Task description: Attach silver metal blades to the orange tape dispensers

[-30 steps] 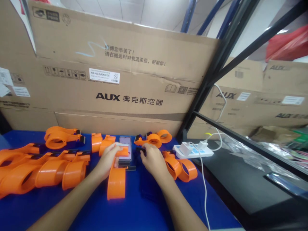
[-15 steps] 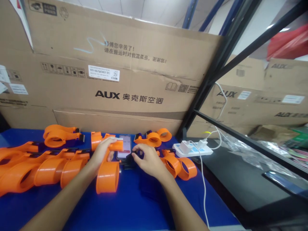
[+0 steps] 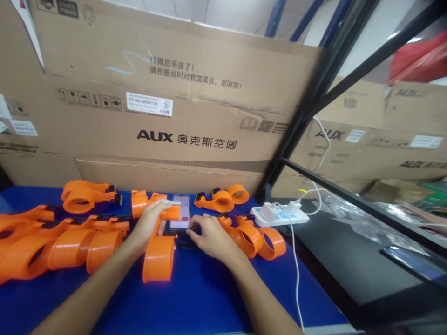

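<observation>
My left hand [image 3: 148,225] is closed round the handle end of an orange tape dispenser [image 3: 159,258] that lies on the blue table [image 3: 195,302]. My right hand [image 3: 209,236] sits just right of it, fingers curled on a small black part [image 3: 190,241] at the dispenser's front end. A phone [image 3: 180,210] with a lit screen lies flat just behind both hands, partly covered by the dispenser's handle.
Several more orange tape dispensers lie at the left [image 3: 63,242], behind [image 3: 221,199] and at the right [image 3: 258,237]. A white power strip [image 3: 279,216] with chargers and cables sits at the table's right edge. Large cardboard boxes [image 3: 174,116] wall the back; a black metal rack [image 3: 349,195] stands right.
My right hand has moved left from the black part's spot near the phone toward the dispenser. The held dispenser has shifted slightly left and nearer.
</observation>
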A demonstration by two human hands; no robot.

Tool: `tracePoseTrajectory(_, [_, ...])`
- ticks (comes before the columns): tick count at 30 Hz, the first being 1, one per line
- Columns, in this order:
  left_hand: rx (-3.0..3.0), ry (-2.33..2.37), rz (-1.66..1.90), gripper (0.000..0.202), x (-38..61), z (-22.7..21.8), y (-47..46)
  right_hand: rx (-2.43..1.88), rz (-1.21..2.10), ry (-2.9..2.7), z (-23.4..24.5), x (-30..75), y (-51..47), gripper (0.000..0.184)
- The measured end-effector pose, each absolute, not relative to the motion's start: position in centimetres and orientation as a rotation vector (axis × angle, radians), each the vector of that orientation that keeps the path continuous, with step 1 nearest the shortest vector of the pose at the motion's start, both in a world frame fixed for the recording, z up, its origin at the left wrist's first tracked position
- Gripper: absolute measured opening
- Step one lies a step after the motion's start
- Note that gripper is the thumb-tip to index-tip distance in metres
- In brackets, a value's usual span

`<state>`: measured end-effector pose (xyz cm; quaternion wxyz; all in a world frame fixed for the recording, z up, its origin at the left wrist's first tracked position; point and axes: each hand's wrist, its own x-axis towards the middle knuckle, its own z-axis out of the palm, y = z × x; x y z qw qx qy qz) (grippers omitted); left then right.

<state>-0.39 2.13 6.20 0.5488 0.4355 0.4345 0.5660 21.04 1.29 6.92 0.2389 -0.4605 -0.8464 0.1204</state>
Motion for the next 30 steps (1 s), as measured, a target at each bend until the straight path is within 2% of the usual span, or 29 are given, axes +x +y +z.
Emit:
tracePoseTrajectory(3, [1.162,1.055,1.301,0.024,0.1,5.6,2.2,-1.228,0.273,-2.316,7.3,21.0,1.3,0.005])
tracePoseTrajectory(7, [1.196,1.054,1.273,0.025,1.0,5.0,2.0,-1.127,0.383,-2.192,8.5,21.2,1.1,0.013])
tracePoseTrajectory(10, [1.196,1.061,1.256,0.026,1.2,4.8,2.0,-1.036,0.444,-2.341,8.8,21.7,0.5,0.007])
tracePoseTrajectory(13, [1.179,1.073,1.269,0.026,0.9,4.9,2.1,-1.036,0.421,-2.547,8.3,22.0,0.0,0.018])
tracePoseTrajectory(19, [1.149,1.069,1.284,0.025,-0.4,6.2,2.3,-1.034,0.354,-2.607,7.4,21.5,0.4,0.005])
tracePoseTrajectory(25, [1.053,0.983,1.265,0.033,-1.8,8.1,2.1,-0.985,0.345,-2.63,7.4,21.5,0.7,0.004])
tracePoseTrajectory(30, [1.085,0.943,1.237,0.033,-1.7,8.4,2.1,-0.992,0.38,-2.701,7.5,21.5,0.1,0.018])
